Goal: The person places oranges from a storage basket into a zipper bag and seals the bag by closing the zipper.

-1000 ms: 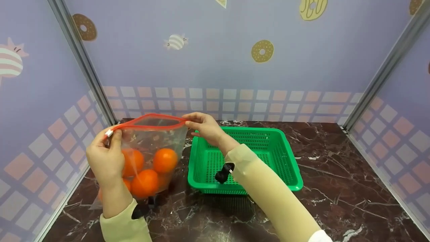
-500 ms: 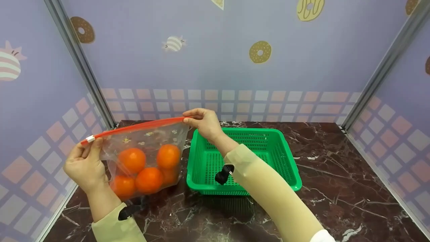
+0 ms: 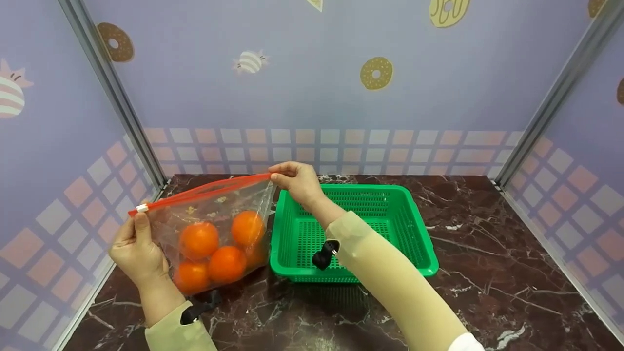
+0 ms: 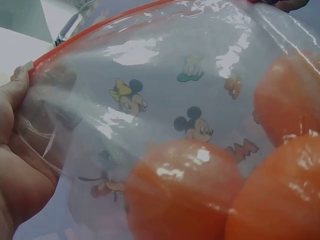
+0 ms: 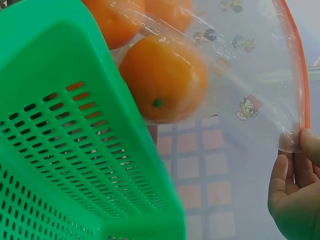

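Note:
A clear zip bag with a red top strip and printed cartoon figures hangs between both hands, with several oranges inside. My left hand pinches its left top corner by the white slider. At the opposite corner, the right hand pinches the end of the red strip between thumb and fingers. The left wrist view shows the left thumb at the strip. In the right wrist view one orange shows a green stem spot through the plastic.
A green plastic basket with slotted walls stands right of the bag, under the right forearm. Both stand on a dark red marbled table. Patterned panels enclose the back and both sides.
The bag's mouth, spread wide a second ago, has narrowed to a nearly straight strip. My left hand moved left and down, then slightly back right. The right hand has barely shifted.

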The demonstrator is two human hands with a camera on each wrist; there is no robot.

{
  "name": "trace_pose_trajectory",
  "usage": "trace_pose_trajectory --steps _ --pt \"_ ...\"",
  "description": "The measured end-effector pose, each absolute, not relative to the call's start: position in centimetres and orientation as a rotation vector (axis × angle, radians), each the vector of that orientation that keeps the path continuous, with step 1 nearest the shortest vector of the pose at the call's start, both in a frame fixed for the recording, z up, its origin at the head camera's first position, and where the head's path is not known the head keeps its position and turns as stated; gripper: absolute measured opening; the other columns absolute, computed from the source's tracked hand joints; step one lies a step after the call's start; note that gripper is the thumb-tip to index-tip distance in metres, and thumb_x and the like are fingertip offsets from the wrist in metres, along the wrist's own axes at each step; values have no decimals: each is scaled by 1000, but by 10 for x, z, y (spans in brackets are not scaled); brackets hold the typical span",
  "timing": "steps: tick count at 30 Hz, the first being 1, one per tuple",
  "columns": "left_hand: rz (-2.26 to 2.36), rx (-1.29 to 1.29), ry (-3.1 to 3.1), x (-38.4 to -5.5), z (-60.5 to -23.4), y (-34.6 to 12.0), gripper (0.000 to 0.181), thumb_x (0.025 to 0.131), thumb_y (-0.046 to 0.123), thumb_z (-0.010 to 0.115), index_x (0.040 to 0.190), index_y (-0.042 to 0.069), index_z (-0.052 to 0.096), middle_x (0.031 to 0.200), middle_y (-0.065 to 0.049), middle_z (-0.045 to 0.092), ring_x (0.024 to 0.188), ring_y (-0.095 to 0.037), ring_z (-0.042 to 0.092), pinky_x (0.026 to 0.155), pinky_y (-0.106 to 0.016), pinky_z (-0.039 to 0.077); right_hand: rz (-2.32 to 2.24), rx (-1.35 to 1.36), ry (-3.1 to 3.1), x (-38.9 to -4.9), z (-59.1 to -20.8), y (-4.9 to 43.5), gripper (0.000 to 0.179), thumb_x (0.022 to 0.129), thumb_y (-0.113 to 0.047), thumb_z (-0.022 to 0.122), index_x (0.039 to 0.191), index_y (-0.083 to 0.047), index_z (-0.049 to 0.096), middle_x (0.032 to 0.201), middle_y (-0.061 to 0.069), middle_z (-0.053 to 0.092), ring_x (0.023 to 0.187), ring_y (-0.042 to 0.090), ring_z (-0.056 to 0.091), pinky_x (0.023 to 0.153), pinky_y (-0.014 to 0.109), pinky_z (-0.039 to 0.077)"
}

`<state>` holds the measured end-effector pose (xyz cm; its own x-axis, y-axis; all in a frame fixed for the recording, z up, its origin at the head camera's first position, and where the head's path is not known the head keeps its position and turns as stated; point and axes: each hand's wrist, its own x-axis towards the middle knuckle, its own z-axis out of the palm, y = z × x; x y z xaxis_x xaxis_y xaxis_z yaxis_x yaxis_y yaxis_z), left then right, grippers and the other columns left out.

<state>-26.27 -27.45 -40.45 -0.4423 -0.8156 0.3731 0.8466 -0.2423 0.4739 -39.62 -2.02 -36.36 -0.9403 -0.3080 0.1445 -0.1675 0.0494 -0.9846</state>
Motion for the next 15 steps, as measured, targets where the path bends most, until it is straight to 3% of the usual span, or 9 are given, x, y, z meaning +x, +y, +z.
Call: trace_pose_trajectory --steps 4,8,13,15 --pt "-1880 -111 -746 -265 -401 -266 33 81 15 83 94 -14 76 97 -18 80 87 -21 77 80 -26 61 -2041 -454 2198 -397 -365 -19 21 98 -7 69 118 -2 75 117 14 75 93 13 70 94 36 60" --pt "-1858 -105 -737 -267 -398 -260 28 82 10 82 94 -15 77 95 -16 80 91 -22 77 85 -27 60 -2029 -472 2255 -394 -365 -19 21 99 -7 68 119 -5 75 120 12 74 101 17 71 89 29 58" --pt "-1824 -41 -710 -269 -396 -256 22 82 4 83 93 -15 77 91 -15 80 89 -22 77 83 -27 61 -2063 -633 2366 -379 -360 -28 26 101 -6 61 124 -6 71 126 10 72 113 21 68 87 26 57" --pt "-1817 -35 -704 -270 -395 -254 20 82 2 83 92 -14 77 91 -15 80 88 -22 77 81 -27 62 -2083 -727 2411 -370 -355 -34 26 102 -9 60 126 -7 70 128 9 71 106 25 69 80 27 56"
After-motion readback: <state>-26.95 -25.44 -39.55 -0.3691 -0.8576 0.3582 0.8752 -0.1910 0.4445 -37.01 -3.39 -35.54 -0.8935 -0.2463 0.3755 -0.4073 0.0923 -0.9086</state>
